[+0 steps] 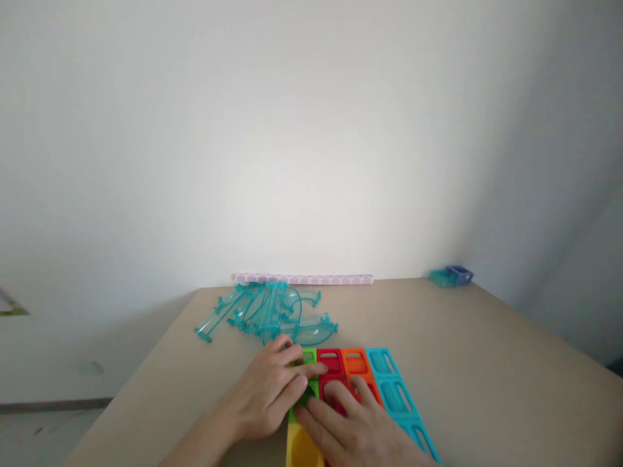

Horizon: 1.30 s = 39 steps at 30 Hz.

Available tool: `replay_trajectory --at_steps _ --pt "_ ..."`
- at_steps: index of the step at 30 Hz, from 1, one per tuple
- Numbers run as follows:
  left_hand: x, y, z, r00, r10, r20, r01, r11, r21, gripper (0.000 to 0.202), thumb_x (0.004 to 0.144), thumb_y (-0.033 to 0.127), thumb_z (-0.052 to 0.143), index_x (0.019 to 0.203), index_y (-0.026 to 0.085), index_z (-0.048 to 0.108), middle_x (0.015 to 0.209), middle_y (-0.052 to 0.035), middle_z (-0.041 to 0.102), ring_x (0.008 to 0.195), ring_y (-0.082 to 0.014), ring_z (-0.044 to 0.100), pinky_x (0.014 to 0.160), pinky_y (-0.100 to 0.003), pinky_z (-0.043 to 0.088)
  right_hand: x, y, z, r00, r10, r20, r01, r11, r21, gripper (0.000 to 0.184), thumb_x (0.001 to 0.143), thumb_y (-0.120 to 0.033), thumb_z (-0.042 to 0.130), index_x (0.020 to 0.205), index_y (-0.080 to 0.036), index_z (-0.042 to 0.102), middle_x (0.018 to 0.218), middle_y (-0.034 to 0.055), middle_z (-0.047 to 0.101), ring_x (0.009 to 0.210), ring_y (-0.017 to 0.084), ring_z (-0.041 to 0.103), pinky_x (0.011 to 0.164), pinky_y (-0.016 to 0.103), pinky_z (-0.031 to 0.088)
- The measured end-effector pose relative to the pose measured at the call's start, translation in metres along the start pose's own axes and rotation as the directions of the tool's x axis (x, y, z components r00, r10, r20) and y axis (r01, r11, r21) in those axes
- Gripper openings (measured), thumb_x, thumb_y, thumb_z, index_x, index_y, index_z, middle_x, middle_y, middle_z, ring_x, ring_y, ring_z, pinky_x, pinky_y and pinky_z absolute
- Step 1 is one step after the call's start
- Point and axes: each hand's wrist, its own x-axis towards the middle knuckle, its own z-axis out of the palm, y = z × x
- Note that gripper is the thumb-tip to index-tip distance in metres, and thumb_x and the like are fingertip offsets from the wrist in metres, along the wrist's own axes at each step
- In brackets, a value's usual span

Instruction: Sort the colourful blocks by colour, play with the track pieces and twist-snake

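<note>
A flat mat of coloured plastic tiles lies at the table's near edge: green (309, 356), red (331, 363), orange (356, 364), teal (392, 389) and a yellow one (302, 449) at the bottom. My left hand (270, 392) rests flat on the green tiles, fingers stretched toward the red column. My right hand (352, 427) lies flat over the red and orange tiles, fingers spread and pointing up-left. Neither hand grips anything. The tiles under both hands are partly hidden.
A heap of clear teal curved track pieces (272, 311) lies beyond the tiles. A long lilac strip (304, 279) runs along the table's far edge by the white wall. Small teal and blue blocks (451, 276) sit at the far right corner. The beige table (487, 363) drops off left and right.
</note>
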Motion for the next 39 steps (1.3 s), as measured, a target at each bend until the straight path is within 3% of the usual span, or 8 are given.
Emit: replay_trajectory --at_steps 4,8,12,18,22,28,34,39 --pt "0.000 -0.001 -0.001 1.000 -0.013 -0.017 0.012 0.999 -0.044 0.043 0.101 0.028 0.028 0.134 0.029 0.056 0.097 -0.0062 0.059 0.094 -0.0227 0.045 0.093 -0.041 0.039 0.001 0.003 -0.004 0.996 -0.085 -0.012 0.085 0.994 0.072 0.020 0.100 -0.034 0.047 0.106 -0.019 0.059 0.083 -0.0031 0.063 0.075 0.016 0.048 0.065 0.033 0.034" --pt "-0.002 0.000 -0.001 0.999 -0.047 -0.026 0.044 0.996 -0.073 0.043 0.101 0.030 0.028 0.133 0.031 0.057 0.098 -0.0053 0.060 0.096 -0.0221 0.046 0.093 -0.040 0.038 0.002 -0.001 0.000 0.992 -0.107 -0.071 0.109 0.994 0.023 0.018 0.101 -0.027 0.044 0.107 -0.020 0.059 0.079 -0.0040 0.061 0.071 0.015 0.046 0.064 0.033 0.033" --pt "-0.002 -0.001 0.002 0.999 -0.044 -0.020 0.042 0.996 -0.075 0.042 0.100 0.027 0.030 0.135 0.030 0.055 0.100 -0.0056 0.059 0.099 -0.0227 0.046 0.095 -0.041 0.037 0.002 -0.006 0.004 0.998 -0.025 -0.051 0.026 1.000 0.004 0.023 0.101 -0.034 0.042 0.107 -0.020 0.059 0.081 -0.0012 0.063 0.072 0.017 0.049 0.065 0.033 0.036" --pt "-0.002 -0.001 0.003 0.999 -0.035 -0.027 0.034 0.999 -0.028 0.043 0.099 0.024 0.033 0.137 0.028 0.052 0.096 -0.0067 0.059 0.095 -0.0236 0.046 0.091 -0.042 0.038 -0.028 -0.013 0.009 0.979 0.194 -0.066 -0.203 0.960 -0.192 0.033 0.096 -0.038 0.046 0.125 -0.026 0.055 0.112 0.0085 0.067 0.091 0.026 0.059 0.076 0.037 0.043" --pt "-0.004 0.005 0.003 0.997 -0.077 0.002 0.077 0.997 0.026 0.043 0.099 0.030 0.033 0.139 0.030 0.049 0.097 -0.0074 0.059 0.095 -0.0243 0.046 0.089 -0.042 0.039 -0.048 -0.013 0.012 0.961 0.269 -0.056 -0.275 0.932 -0.236 0.036 0.092 -0.039 0.050 0.127 -0.029 0.054 0.106 0.0106 0.068 0.093 0.029 0.060 0.077 0.039 0.044" --pt "0.002 0.015 -0.003 0.992 -0.127 -0.005 0.126 0.977 0.172 0.044 0.099 0.041 0.031 0.138 0.037 0.050 0.097 -0.0073 0.064 0.091 -0.0257 0.056 0.084 -0.042 0.043 -0.034 -0.010 0.017 0.949 0.307 -0.071 -0.315 0.918 -0.241 0.033 0.091 -0.044 0.048 0.119 -0.029 0.055 0.094 0.0090 0.064 0.086 0.028 0.057 0.080 0.042 0.042" --pt "0.042 0.026 -0.014 0.978 -0.119 0.171 0.056 0.941 0.334 0.049 0.097 0.047 0.026 0.132 0.036 0.058 0.077 -0.0107 0.074 0.070 -0.0298 0.070 0.063 -0.039 0.050 -0.027 -0.009 0.017 0.948 0.275 -0.160 -0.312 0.902 -0.298 0.027 0.091 -0.042 0.047 0.115 -0.032 0.056 0.086 0.0067 0.062 0.081 0.026 0.054 0.076 0.040 0.039" --pt "0.068 0.029 -0.023 0.938 -0.113 0.329 -0.040 0.904 0.426 0.043 0.096 0.040 0.034 0.136 0.043 0.050 0.084 -0.0102 0.078 0.069 -0.0307 0.072 0.056 -0.035 0.050 -0.032 -0.007 0.022 0.951 0.263 -0.165 -0.303 0.902 -0.306 0.026 0.092 -0.042 0.049 0.115 -0.031 0.054 0.090 0.0073 0.063 0.085 0.027 0.055 0.078 0.041 0.041"
